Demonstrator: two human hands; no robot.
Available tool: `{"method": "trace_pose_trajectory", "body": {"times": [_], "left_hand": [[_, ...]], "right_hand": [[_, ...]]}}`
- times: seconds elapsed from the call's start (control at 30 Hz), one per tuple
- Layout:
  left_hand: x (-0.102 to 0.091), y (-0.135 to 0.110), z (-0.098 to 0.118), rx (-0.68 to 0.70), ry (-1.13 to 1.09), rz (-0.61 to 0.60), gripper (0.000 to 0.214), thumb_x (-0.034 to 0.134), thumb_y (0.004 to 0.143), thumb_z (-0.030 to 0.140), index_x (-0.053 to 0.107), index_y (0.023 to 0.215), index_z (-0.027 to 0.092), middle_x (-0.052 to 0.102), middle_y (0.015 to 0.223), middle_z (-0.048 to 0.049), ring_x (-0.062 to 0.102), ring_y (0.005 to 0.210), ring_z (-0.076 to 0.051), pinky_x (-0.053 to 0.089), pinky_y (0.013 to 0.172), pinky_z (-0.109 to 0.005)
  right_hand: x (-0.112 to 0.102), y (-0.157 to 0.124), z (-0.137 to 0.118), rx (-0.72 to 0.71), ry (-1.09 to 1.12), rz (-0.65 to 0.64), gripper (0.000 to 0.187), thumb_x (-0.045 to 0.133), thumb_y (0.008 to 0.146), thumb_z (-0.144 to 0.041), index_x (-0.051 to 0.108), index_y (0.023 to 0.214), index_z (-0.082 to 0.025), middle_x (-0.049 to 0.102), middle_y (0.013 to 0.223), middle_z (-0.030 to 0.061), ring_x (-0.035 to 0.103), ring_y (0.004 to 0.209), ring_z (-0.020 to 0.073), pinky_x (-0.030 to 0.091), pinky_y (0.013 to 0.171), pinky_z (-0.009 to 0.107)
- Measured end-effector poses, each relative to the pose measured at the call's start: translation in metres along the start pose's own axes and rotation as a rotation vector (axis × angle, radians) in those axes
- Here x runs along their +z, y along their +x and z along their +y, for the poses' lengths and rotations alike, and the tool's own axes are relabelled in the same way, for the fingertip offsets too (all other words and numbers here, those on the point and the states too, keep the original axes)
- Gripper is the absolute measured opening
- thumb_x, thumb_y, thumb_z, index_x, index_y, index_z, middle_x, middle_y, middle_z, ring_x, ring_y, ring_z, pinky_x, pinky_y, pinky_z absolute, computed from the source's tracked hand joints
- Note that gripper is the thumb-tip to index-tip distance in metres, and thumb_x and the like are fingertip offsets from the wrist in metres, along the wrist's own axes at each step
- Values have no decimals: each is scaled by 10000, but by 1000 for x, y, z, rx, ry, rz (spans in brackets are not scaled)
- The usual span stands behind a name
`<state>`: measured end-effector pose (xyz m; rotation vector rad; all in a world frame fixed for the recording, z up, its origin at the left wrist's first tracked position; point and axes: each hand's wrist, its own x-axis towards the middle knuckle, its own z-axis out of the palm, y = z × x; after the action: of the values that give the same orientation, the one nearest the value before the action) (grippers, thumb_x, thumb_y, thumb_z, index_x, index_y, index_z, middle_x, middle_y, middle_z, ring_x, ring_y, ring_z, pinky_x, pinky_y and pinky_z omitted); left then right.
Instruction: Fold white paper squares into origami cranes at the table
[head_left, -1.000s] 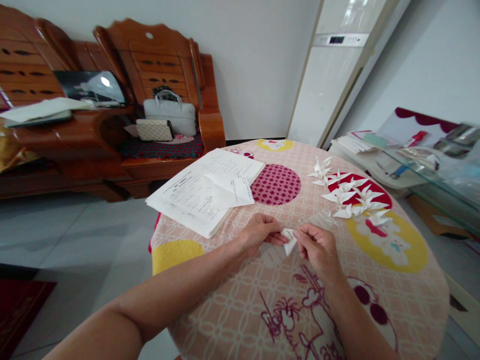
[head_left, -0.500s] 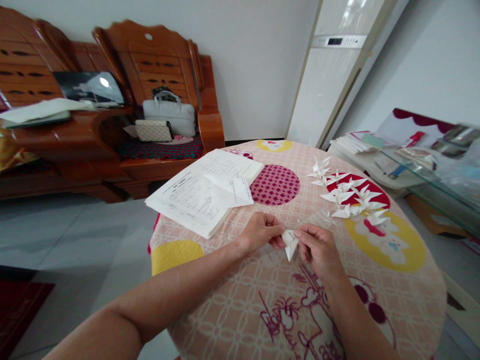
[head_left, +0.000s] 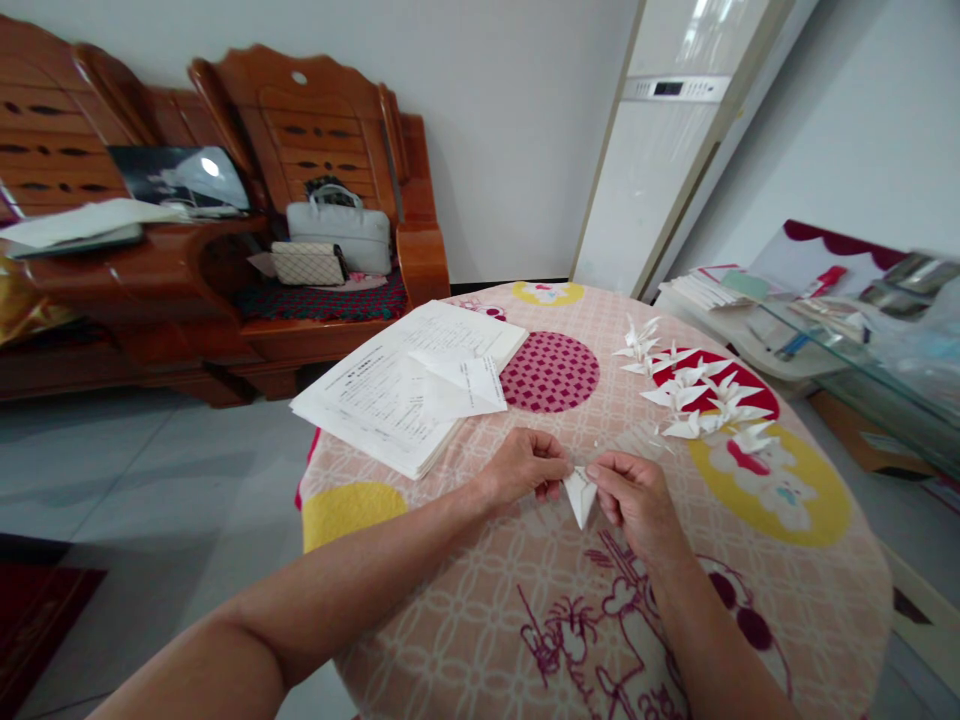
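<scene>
Between my two hands is a small piece of folded white paper (head_left: 580, 498), its pointed end facing down toward me. My left hand (head_left: 531, 465) pinches its upper left corner between thumb and fingers. The upper right corner is gripped by my right hand (head_left: 631, 492), thumb on the near side. Just beyond, to the right, several folded paper cranes (head_left: 686, 388) lie grouped on the tablecloth. Left of my hands rests a stack of printed sheets (head_left: 375, 390) with a loose folded paper (head_left: 469, 388) on top.
The round table (head_left: 450, 600) has a patterned cloth. At right stands a glass-topped side table (head_left: 832, 340) holding papers and metal bowls. A wooden armchair (head_left: 315, 120) with handbags (head_left: 337, 235) is at back left, and a tall air conditioner (head_left: 637, 170) stands behind the table.
The folded paper between my hands now looks flatter and more sharply triangular, its tip slightly lower. My hands have barely shifted; the cranes and printed sheets stay in place.
</scene>
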<state>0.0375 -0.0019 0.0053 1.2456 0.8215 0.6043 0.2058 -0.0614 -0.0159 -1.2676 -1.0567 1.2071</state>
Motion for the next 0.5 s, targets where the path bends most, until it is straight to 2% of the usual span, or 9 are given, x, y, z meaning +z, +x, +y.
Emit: {"method": "trace_pose_trajectory", "body": {"times": [0.23, 0.5], "left_hand": [[0, 2, -2, 14, 30, -19, 177, 696, 644, 269, 596, 606, 127, 508, 456, 40, 444, 395, -52, 293, 392, -162], [-2, 2, 1, -58, -26, 6, 96, 638, 628, 212, 593, 612, 129, 529, 441, 24, 460, 385, -66, 328, 397, -171]], "right_hand": [[3, -1, -2, 5, -37, -62, 265, 695, 757, -353, 598, 597, -166, 450, 380, -66, 331, 327, 47, 215, 352, 182], [0, 0, -1, 87, 41, -74, 277, 682, 759, -369, 582, 602, -163, 470, 406, -65, 355, 308, 47, 231, 320, 172]]}}
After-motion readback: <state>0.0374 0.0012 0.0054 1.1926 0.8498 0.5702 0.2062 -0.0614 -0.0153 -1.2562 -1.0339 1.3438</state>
